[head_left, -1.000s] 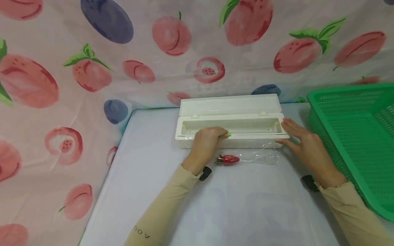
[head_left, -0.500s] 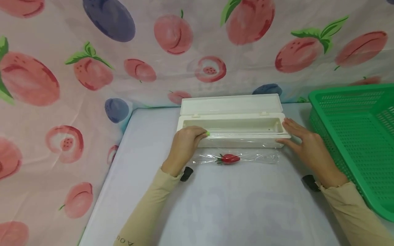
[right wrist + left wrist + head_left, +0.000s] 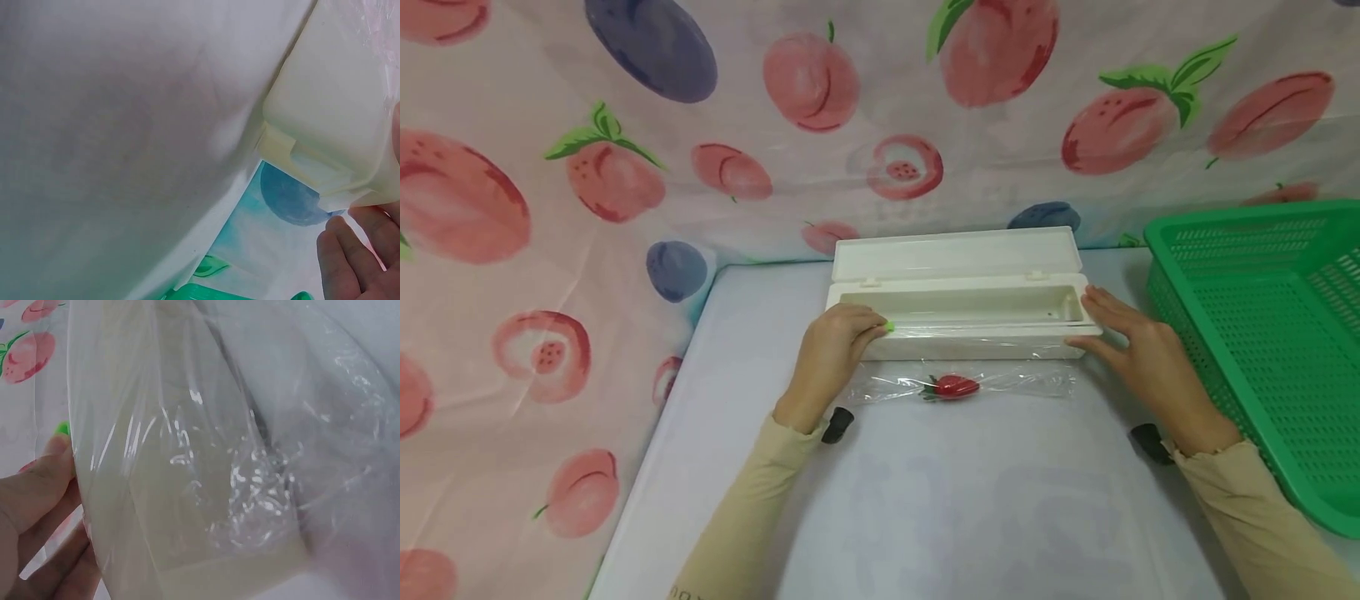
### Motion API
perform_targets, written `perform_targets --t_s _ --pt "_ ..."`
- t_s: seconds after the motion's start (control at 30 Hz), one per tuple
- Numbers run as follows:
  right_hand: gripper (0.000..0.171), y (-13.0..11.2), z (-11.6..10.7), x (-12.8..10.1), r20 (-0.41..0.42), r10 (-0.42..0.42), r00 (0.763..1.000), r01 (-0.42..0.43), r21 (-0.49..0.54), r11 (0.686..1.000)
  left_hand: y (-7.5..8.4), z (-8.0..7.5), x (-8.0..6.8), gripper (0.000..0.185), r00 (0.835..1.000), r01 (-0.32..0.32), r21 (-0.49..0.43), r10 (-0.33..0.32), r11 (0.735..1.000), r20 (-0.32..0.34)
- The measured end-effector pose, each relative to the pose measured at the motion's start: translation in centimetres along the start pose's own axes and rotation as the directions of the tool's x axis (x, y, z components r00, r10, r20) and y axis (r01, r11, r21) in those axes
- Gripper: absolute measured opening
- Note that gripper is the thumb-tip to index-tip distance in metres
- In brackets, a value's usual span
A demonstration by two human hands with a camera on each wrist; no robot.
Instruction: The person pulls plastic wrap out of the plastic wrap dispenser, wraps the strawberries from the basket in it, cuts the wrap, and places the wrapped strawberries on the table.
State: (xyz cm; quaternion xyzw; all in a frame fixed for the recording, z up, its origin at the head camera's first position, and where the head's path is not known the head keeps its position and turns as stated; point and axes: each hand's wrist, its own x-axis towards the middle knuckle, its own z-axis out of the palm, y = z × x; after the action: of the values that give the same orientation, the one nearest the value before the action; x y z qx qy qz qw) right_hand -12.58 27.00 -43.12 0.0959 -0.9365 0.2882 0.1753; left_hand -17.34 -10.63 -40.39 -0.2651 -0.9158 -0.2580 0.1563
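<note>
1. Printed cloth (image 3: 625, 333), pale pink with red and blue fruits and green leaves; rises along the left side and the back of the table.
2. Table (image 3: 925, 500), pale covering; bears items 4 to 8.
3. Left hand (image 3: 829, 350), beige sleeve (image 3: 737, 508); thumb and fingertips pinching item 4 near the left end of the box's front edge. Black fitting (image 3: 837, 425) at the wrist.
4. Green piece (image 3: 890, 326), small and bright; mostly hidden by the fingers, exact form too small to tell.
5. Strawberry (image 3: 953, 387), red, green leaves pointing left; on its side in front of the box, near its middle. Whether it lies over or under the film cannot be told.
6. White box (image 3: 958, 284), long and narrow, set crosswise at the back of the table; lid (image 3: 955, 254) hinged back along the rear, long compartment exposed.
7. Clear film (image 3: 1030, 382), wrinkled and glossy; draped down the box's front wall, spreading onto the table on both sides of the strawberry.
8. Right hand (image 3: 1142, 358), matching sleeve; fingers extended against the box's right end, thumb spread apart at the front right corner. Second black fitting (image 3: 1152, 443) at the wrist.
9. Green basket (image 3: 1213, 379), perforated plastic; far right, just beside the right hand and forearm, partly out of view.
</note>
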Motion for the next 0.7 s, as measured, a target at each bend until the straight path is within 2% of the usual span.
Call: perform_targets --t_s 0.27,0.5,0.63,0.7 --pt "0.067 -0.1 -0.1 0.0 0.008 0.001 1.0 -0.001 -0.002 1.0 -1.0 -0.7 -0.5 0.014 1.0 -0.015 -0.001 0.015 1.0 -0.015" --pt "0.067 0.1 -0.2 0.3 -0.006 -0.017 1.0 0.017 0.002 1.0 -3.0 -2.3 -1.8 0.017 0.995 0.077 -0.051 -0.08 0.996 -0.059" --pt "0.067 0.2 -0.3 0.2 0.004 -0.017 1.0 0.017 0.012 1.0 -3.5 -2.5 -2.1 0.021 0.995 0.087 -0.066 -0.089 0.994 -0.034" --pt "0.067 0.2 -0.3 0.2 0.01 -0.024 1.0 0.024 0.018 1.0 -3.7 -2.6 -2.2 0.021 0.994 0.099 -0.066 -0.102 0.993 -0.042"
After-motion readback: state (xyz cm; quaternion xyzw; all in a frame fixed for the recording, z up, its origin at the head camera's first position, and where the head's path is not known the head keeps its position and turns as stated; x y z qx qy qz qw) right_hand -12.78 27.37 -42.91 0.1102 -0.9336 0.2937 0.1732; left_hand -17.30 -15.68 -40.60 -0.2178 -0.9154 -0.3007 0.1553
